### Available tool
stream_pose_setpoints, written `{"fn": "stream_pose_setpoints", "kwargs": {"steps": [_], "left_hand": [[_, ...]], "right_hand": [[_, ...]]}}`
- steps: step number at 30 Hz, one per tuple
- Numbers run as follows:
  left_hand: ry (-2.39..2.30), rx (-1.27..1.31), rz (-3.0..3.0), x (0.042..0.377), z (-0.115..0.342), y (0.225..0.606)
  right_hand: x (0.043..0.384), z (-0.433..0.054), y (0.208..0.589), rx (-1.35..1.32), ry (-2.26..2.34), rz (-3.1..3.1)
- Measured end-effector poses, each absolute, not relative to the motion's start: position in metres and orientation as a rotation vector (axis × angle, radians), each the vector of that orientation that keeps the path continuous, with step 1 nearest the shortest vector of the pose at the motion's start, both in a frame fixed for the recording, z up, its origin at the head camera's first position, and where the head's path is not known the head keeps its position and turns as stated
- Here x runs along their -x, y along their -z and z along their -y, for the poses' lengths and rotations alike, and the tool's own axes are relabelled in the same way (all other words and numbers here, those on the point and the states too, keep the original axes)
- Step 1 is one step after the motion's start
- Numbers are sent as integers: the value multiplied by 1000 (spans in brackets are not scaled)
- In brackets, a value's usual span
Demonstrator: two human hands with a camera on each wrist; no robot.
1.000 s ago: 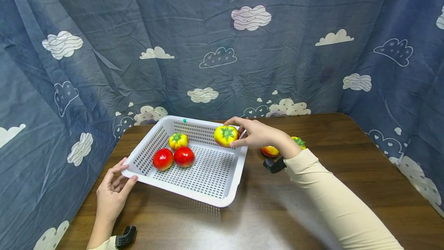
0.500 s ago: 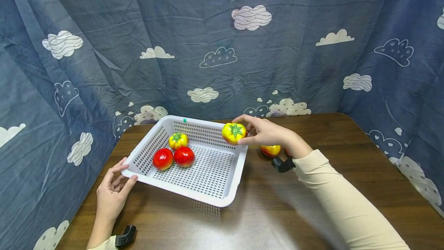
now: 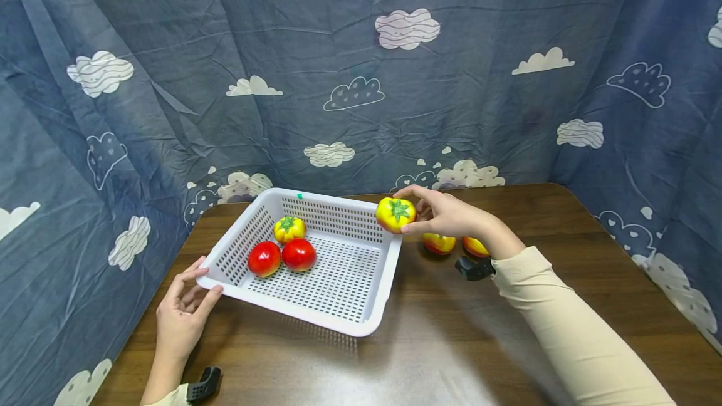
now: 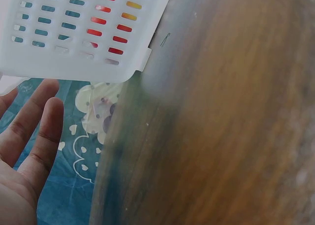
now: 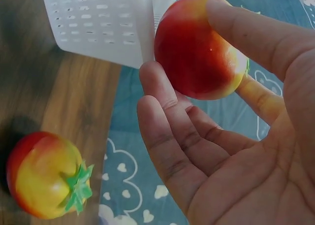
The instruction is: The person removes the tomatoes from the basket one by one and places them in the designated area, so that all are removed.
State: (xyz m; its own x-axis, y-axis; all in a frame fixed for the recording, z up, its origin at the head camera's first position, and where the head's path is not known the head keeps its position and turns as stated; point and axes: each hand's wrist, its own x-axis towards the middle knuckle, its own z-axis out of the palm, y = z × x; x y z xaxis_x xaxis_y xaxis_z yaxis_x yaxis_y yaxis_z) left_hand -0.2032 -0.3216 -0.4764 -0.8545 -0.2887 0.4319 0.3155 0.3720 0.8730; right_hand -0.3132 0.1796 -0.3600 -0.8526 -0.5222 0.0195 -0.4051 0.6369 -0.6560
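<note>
My right hand [image 3: 448,213] pinches a yellow-and-red tomato [image 3: 395,215] between thumb and fingers, above the far right corner of a white perforated basket [image 3: 282,309]. Its green leafy top faces the head camera; in the right wrist view its glossy red underside [image 5: 194,52] shows. At the near left corner, my left hand [image 3: 179,315] holds the basket rim, thumb on the near side and fingers on the left. Two of its fingers [image 4: 49,121] stretch out below the basket wall in the left wrist view. Inside the basket lie two red tomatoes [image 3: 299,255] and a yellow one [image 3: 289,229].
Two more yellow-and-red tomatoes rest on the brown wooden table [image 3: 451,331], right of the basket: one tomato [image 3: 439,244] beneath the right hand, another [image 3: 476,247] partly behind the wrist. A blue cloud-print curtain [image 3: 361,130] hangs along the table's back and sides.
My right hand has moved right with its tomato, from over the basket's inside to its far right corner, uncovering more of the tomatoes on the table. The left hand and basket have stayed put.
</note>
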Motion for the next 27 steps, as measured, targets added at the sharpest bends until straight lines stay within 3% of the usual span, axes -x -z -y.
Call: {"fn": "stream_pose_setpoints", "kwargs": {"steps": [27], "left_hand": [[1547,17,2089,203,322,476]], "right_hand": [[301,-221,372,599,1289,-2703]]}}
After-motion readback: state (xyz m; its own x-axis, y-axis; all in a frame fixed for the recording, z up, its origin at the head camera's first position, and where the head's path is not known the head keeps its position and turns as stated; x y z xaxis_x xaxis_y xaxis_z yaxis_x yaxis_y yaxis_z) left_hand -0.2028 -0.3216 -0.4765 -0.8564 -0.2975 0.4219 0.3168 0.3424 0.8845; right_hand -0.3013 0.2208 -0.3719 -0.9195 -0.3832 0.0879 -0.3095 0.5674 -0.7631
